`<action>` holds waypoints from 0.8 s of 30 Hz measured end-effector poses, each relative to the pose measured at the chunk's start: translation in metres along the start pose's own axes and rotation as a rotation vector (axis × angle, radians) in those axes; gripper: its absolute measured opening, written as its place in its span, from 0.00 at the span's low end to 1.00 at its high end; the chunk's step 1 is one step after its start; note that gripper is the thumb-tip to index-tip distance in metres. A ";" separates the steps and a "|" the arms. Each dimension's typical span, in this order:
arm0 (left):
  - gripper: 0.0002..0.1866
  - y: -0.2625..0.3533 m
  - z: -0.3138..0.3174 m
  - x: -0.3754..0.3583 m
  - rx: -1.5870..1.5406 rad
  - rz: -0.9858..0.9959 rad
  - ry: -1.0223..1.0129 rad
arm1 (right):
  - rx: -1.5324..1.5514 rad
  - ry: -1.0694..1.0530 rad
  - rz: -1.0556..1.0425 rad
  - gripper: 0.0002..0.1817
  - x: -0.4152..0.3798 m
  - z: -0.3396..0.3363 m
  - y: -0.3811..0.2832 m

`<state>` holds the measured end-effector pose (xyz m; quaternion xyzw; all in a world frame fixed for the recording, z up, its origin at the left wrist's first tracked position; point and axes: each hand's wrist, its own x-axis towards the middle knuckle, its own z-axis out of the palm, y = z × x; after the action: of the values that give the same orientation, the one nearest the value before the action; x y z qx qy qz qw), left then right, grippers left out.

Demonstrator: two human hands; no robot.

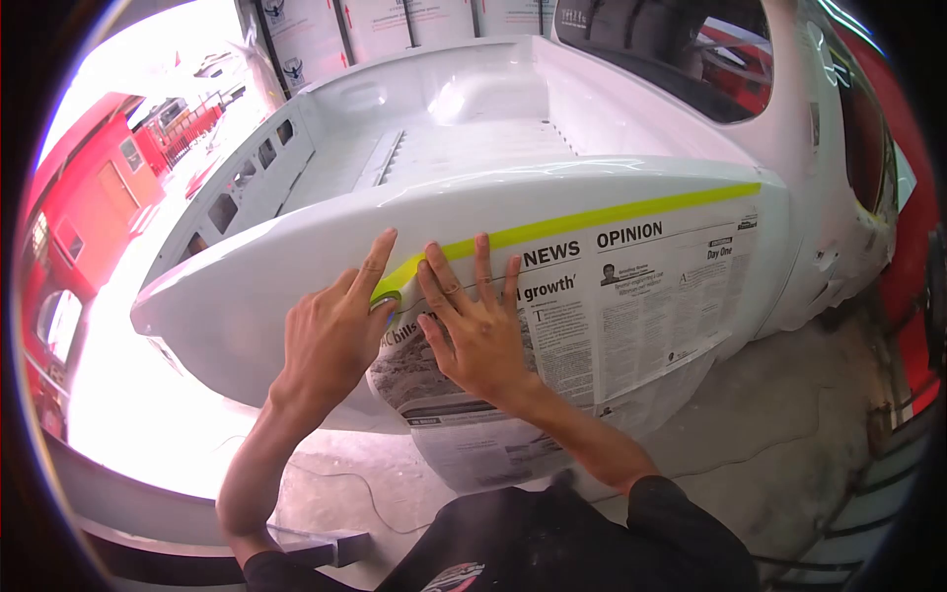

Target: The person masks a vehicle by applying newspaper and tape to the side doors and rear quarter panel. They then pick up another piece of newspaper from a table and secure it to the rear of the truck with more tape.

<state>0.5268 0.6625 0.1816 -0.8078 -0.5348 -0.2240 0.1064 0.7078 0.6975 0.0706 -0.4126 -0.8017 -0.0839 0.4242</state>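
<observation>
A newspaper sheet (646,306) lies against the white side panel (247,266) of a pickup bed, with yellow-green tape (612,212) along its upper edge. My left hand (333,326) is at the tape's left end, its fingers wrapped round a small roll of the same tape (388,299), with the index finger pointing up along the panel. My right hand (478,326) lies spread on the newspaper, fingertips at the tape's lower edge, holding nothing. Part of the roll is hidden behind my left hand.
Behind the panel is the open truck bed (473,138). The cab with a dark rear window (681,49) stands at the upper right. A thin cable (355,479) runs over the floor below. Red structures (109,197) are at the left.
</observation>
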 end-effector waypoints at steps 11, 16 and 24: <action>0.29 -0.038 -0.024 -0.040 -1.073 -0.248 -0.065 | -0.065 -0.001 -0.002 0.33 -0.003 0.008 0.005; 0.24 -0.062 -0.066 -0.051 -0.743 -0.277 -0.164 | -0.063 0.011 0.038 0.31 -0.003 0.008 0.005; 0.18 -0.095 -0.065 -0.059 -0.220 -0.268 0.031 | -0.060 0.031 0.040 0.31 -0.003 0.010 0.006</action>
<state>0.4048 0.6259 0.2039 -0.7325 -0.6083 -0.3056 -0.0052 0.7066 0.7043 0.0603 -0.4397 -0.7839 -0.1058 0.4254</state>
